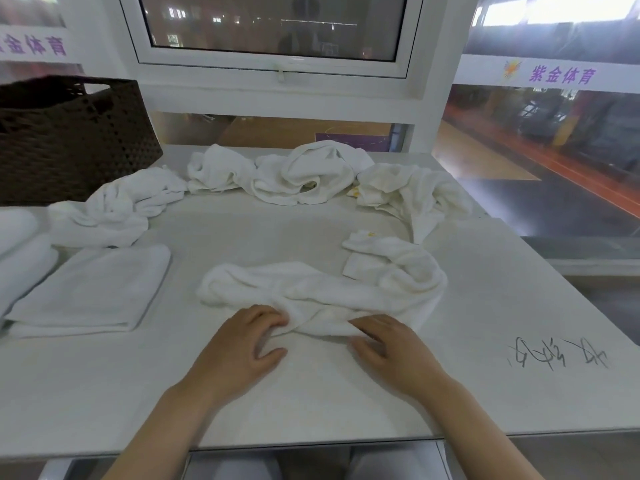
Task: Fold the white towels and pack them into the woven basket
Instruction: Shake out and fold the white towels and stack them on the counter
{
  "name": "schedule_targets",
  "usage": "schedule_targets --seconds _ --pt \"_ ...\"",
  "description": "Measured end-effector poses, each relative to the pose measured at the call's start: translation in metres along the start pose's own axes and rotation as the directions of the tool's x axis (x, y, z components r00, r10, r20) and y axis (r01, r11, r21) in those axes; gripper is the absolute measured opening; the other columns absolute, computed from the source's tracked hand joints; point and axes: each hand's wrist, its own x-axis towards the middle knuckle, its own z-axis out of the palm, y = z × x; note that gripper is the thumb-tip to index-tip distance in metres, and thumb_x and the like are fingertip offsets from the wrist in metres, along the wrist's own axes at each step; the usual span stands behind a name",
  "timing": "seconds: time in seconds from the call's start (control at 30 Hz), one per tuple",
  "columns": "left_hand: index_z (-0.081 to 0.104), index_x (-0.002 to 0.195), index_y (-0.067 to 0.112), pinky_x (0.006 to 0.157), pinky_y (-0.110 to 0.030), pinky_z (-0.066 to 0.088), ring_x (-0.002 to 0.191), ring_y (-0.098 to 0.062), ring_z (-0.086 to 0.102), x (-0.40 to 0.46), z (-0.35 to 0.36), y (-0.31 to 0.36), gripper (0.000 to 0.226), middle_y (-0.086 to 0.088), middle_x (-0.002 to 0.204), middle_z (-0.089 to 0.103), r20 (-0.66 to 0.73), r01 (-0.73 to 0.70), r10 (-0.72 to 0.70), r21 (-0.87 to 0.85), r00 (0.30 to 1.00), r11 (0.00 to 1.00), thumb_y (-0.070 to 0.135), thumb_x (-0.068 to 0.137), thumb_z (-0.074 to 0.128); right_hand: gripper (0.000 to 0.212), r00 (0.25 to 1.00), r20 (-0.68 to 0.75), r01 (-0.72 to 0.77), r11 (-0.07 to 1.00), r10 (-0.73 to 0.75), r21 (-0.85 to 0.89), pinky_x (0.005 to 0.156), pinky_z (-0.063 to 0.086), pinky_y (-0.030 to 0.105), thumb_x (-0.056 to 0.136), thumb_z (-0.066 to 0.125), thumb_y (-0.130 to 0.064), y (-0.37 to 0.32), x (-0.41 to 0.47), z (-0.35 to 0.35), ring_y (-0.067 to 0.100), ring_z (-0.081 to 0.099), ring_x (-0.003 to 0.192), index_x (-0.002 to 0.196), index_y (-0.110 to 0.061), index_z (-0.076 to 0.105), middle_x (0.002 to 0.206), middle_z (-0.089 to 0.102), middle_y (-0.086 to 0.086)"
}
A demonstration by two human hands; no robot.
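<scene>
A crumpled white towel (322, 292) lies in front of me on the white table (311, 393). My left hand (239, 351) pinches its near edge on the left. My right hand (391, 351) holds the same edge on the right. A folded white towel (93, 289) lies flat to the left. Several more crumpled white towels (304, 174) are strewn along the far side. The dark brown woven basket (69, 140) stands at the far left corner; its inside is hidden.
Rolled white towels (17, 251) sit at the left edge. A window (273, 29) and its frame rise behind the table. Black scribbles (557, 355) mark the table at the right. The table's near edge is close to my body.
</scene>
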Motion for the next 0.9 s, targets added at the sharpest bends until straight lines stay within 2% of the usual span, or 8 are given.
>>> schedule_targets --seconds 0.07,0.13,0.23,0.33,0.47,0.57,0.73,0.9 --pt "0.058 0.122 0.037 0.092 -0.009 0.036 0.113 0.010 0.042 -0.002 0.000 -0.004 0.035 0.033 0.121 0.043 -0.036 0.023 -0.024 -0.023 0.999 0.999 0.029 0.089 0.062 0.023 0.999 -0.038 -0.027 0.998 0.030 0.062 0.084 0.045 0.015 0.093 0.057 -0.043 0.004 -0.001 -0.007 -0.003 0.058 0.098 0.107 -0.030 0.070 0.103 0.065 -0.023" --pt "0.063 0.115 0.032 0.084 -0.007 0.038 0.109 0.009 0.044 -0.002 -0.002 -0.007 0.031 0.030 0.117 0.046 -0.082 0.054 -0.054 0.001 0.995 0.999 0.013 0.090 0.059 0.021 0.961 -0.274 -0.026 0.999 0.035 0.039 0.079 0.042 0.017 0.092 0.056 -0.037 0.014 -0.001 -0.013 0.001 0.058 0.093 0.099 -0.024 0.071 0.096 0.066 -0.017" --pt "0.063 0.105 0.034 0.077 -0.009 0.039 0.104 0.007 0.047 -0.002 -0.006 -0.014 0.033 0.025 0.112 0.050 -0.117 0.112 -0.112 0.000 0.987 0.994 0.005 0.090 0.056 0.014 0.794 -0.570 -0.199 0.976 0.212 0.086 0.077 0.045 0.029 0.088 0.057 -0.019 0.039 0.004 -0.021 0.016 0.057 0.089 0.099 -0.018 0.064 0.094 0.063 -0.004" --pt "0.061 0.103 0.037 0.077 -0.007 0.038 0.103 0.010 0.047 -0.004 -0.012 -0.016 0.035 0.026 0.109 0.052 -0.118 0.145 -0.145 -0.016 0.982 0.989 0.005 0.091 0.054 0.032 0.684 -0.543 -0.498 0.856 0.487 0.140 0.084 0.045 0.041 0.086 0.062 -0.019 0.066 0.012 -0.032 0.030 0.053 0.100 0.116 -0.011 0.056 0.107 0.058 0.009" --pt "0.059 0.104 0.042 0.086 -0.018 0.042 0.100 0.005 0.050 -0.005 -0.016 -0.022 0.045 0.028 0.106 0.056 -0.110 0.139 -0.136 0.021 0.985 0.990 0.001 0.087 0.055 0.042 0.691 -0.415 -0.669 0.741 0.592 -0.057 0.090 0.039 0.042 0.089 0.058 -0.041 0.082 0.030 -0.047 0.036 0.051 0.106 0.116 -0.010 0.059 0.114 0.058 0.014" --pt "0.056 0.108 0.045 0.098 -0.015 0.035 0.112 0.009 0.043 -0.009 -0.018 -0.027 0.058 0.034 0.116 0.049 -0.061 0.148 -0.148 -0.005 0.987 0.989 -0.006 0.082 0.049 0.023 0.730 -0.336 -0.642 0.766 0.595 -0.039 0.082 0.043 0.040 0.089 0.055 -0.030 0.089 0.043 -0.055 0.033 0.054 0.097 0.102 -0.012 0.060 0.101 0.060 0.009" --pt "0.052 0.104 0.048 0.087 -0.001 0.033 0.109 0.019 0.042 -0.016 -0.023 -0.029 0.050 0.033 0.113 0.052 -0.119 0.157 -0.159 -0.033 0.980 0.987 0.000 0.093 0.052 0.009 0.640 -0.467 -0.363 0.776 0.610 0.516 0.068 0.035 0.031 0.093 0.053 -0.015 0.065 0.044 -0.062 0.028 0.056 0.090 0.102 -0.015 0.050 0.084 0.055 -0.007" --pt "0.060 0.101 0.039 0.072 -0.010 0.041 0.090 0.008 0.058 -0.005 -0.031 -0.015 0.023 0.027 0.096 0.064 -0.212 0.193 -0.212 -0.107 0.954 0.975 0.017 0.099 0.052 0.024 0.794 -0.576 -0.039 0.963 0.192 0.267 0.071 0.036 0.018 0.092 0.042 -0.007 0.027 0.031 -0.049 0.001 0.054 0.088 0.103 -0.028 0.046 0.118 0.061 -0.016"
